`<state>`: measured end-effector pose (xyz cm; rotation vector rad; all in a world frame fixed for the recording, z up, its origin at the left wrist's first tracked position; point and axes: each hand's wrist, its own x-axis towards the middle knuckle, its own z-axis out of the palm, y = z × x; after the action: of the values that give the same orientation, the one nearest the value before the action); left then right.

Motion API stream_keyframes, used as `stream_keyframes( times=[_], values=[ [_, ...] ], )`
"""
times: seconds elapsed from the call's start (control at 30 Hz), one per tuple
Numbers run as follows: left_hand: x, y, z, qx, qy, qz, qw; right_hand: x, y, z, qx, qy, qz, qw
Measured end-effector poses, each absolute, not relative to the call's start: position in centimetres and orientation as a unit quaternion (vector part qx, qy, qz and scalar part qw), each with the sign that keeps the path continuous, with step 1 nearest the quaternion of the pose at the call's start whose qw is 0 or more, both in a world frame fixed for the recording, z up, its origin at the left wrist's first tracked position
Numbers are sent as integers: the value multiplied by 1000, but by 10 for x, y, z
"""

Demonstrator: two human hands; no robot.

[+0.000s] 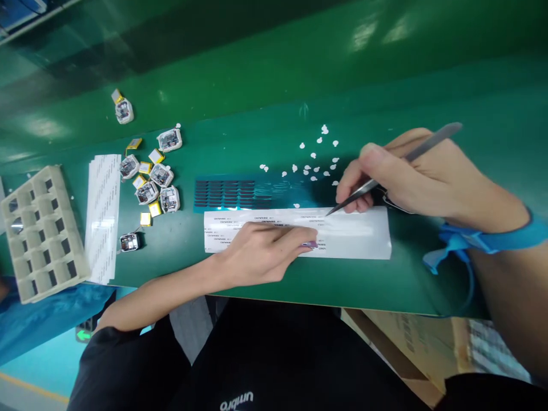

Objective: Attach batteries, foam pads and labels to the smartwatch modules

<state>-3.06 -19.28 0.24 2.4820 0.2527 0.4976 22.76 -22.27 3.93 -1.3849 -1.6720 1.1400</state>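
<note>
My right hand (402, 171) grips metal tweezers (357, 193), their tip over the upper edge of a white printed sheet (363, 234). Across the left part of that sheet lies my left hand (268, 251), its fingers closed near a small purplish thing (310, 244) at the fingertips; what they hold, if anything, is too small to make out. Just above the sheet is a blue film (278, 195) with rows of dark strips at its left. Small white round tabs (317, 169) are scattered on the green table above the film.
Several small white-cased electronic units (161, 174) with yellow-edged batteries lie to the left. Beyond them are a stack of printed strips (103, 217) and a beige compartment tray (45, 234). A blue strap (492, 235) circles my right wrist.
</note>
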Motion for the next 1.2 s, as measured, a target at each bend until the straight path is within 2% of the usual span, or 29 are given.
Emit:
stream_keyframes(
  times=[0.13,0.33,0.57,0.87,0.97,1.1,1.2],
  values=[
    [-30,-190,4,913,98,207,337,229,-220,31,-536,-635,452,323],
    [-30,-190,4,913,99,210,336,233,-221,24,-541,-637,447,319],
    [-29,-192,2,901,131,177,375,233,-219,28,-533,-663,455,265],
    [-28,-192,2,886,138,206,393,250,-217,24,-509,-681,489,197],
    [-27,-192,2,879,139,229,395,244,-219,33,-524,-646,490,262],
    [-24,-191,9,828,166,282,456,220,-227,45,-569,-549,414,451],
    [-24,-190,18,766,215,298,527,198,-235,46,-569,-500,372,537]
  ],
)
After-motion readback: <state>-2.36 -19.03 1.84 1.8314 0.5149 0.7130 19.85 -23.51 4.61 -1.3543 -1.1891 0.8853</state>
